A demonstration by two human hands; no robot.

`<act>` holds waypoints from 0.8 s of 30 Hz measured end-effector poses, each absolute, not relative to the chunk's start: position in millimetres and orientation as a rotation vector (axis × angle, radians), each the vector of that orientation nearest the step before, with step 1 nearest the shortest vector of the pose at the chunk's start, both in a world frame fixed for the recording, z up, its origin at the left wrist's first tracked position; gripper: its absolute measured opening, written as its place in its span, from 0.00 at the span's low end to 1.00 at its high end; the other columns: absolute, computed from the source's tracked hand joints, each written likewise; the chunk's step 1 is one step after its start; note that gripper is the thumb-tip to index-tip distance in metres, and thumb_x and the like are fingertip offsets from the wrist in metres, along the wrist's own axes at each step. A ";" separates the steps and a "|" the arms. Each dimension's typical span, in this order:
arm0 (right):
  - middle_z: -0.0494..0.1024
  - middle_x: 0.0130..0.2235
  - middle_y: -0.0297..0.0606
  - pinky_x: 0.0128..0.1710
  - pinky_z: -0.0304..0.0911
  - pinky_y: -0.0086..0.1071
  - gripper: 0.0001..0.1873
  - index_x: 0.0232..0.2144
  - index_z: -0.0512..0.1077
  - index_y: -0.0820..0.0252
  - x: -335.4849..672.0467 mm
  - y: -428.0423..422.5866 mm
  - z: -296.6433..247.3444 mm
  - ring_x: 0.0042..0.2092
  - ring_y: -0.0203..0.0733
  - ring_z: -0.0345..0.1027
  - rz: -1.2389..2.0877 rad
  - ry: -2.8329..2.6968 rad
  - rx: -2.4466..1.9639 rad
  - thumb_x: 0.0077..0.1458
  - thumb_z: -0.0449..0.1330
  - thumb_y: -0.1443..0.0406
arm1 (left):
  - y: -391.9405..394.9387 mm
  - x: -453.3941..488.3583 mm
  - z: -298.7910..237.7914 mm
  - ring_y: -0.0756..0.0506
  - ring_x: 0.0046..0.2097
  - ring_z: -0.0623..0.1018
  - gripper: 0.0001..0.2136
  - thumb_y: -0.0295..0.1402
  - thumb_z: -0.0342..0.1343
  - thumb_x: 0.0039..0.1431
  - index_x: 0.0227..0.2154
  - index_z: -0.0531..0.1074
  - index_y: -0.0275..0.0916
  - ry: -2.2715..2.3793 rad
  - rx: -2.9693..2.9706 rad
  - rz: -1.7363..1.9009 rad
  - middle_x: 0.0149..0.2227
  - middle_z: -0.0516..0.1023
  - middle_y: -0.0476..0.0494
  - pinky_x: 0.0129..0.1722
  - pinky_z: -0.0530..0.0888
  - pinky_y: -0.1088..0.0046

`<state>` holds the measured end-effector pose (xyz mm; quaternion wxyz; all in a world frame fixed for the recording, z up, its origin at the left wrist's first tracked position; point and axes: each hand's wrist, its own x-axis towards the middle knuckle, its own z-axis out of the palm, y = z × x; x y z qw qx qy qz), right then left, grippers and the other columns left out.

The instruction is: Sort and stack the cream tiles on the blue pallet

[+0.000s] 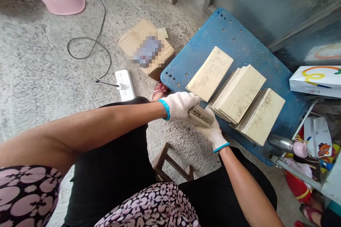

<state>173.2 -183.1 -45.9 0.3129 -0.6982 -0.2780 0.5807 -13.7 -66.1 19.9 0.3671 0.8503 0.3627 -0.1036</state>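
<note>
Both gloved hands close on one small bundle of thin boards (200, 115): left hand (179, 105) clamped over its near end, right hand (212, 131) cupped beneath, held just off the blue pallet (231, 35); the boards look stiff, light singly, weightier stacked, and liable to slide apart, so gripping both ends seems wise; just beyond the hands lie a single board (210, 73) and two fanned stacks (249, 104); a cardboard box (146, 48) and power strip (124, 85) sit farther left; a stool (173, 166) stands below.
</note>
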 end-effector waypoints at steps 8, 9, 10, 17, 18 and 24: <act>0.66 0.60 0.54 0.64 0.54 0.48 0.50 0.63 0.58 0.65 181.1 -173.0 -11.4 0.63 0.56 0.58 1.057 -1.982 -1.801 0.41 0.72 0.58 | -74.2 -7.6 15.2 0.41 0.37 0.78 0.19 0.41 0.59 0.52 0.45 0.70 0.38 0.841 2.321 -0.359 0.43 0.76 0.39 0.32 0.70 0.67; 0.70 0.57 0.53 0.61 0.58 0.48 0.48 0.62 0.59 0.64 175.7 -169.6 -7.5 0.60 0.57 0.63 1.099 -2.052 -1.830 0.41 0.72 0.58 | -76.1 -6.6 14.7 0.41 0.37 0.78 0.19 0.39 0.58 0.52 0.46 0.70 0.38 0.819 2.325 -0.382 0.44 0.76 0.39 0.32 0.70 0.67; 0.72 0.54 0.52 0.58 0.61 0.48 0.46 0.60 0.61 0.63 170.4 -166.6 -4.5 0.56 0.57 0.66 1.159 -2.089 -1.876 0.42 0.72 0.57 | -77.9 -5.8 14.1 0.41 0.37 0.78 0.19 0.38 0.57 0.52 0.47 0.70 0.38 0.801 2.322 -0.397 0.44 0.76 0.39 0.32 0.71 0.67; 0.78 0.44 0.45 0.45 0.68 0.44 0.28 0.49 0.67 0.56 149.2 -166.1 -9.2 0.45 0.55 0.74 1.365 -2.039 -2.234 0.49 0.65 0.51 | -82.5 1.8 6.0 0.41 0.39 0.78 0.21 0.38 0.61 0.49 0.47 0.70 0.39 0.827 2.252 -0.516 0.46 0.76 0.39 0.35 0.72 0.68; 0.78 0.43 0.45 0.44 0.68 0.44 0.27 0.47 0.67 0.56 147.3 -166.8 -12.4 0.45 0.56 0.74 1.373 -2.028 -2.287 0.49 0.64 0.49 | -81.1 4.9 7.2 0.40 0.40 0.78 0.20 0.37 0.61 0.49 0.47 0.71 0.38 0.848 2.250 -0.565 0.46 0.77 0.39 0.36 0.72 0.67; 0.78 0.43 0.47 0.43 0.67 0.41 0.27 0.45 0.67 0.57 142.5 -162.8 -32.8 0.44 0.53 0.75 1.361 -2.108 -2.494 0.49 0.64 0.47 | -49.3 14.2 31.3 0.33 0.43 0.79 0.18 0.26 0.57 0.51 0.46 0.77 0.31 1.035 2.226 -0.741 0.42 0.79 0.28 0.41 0.74 0.59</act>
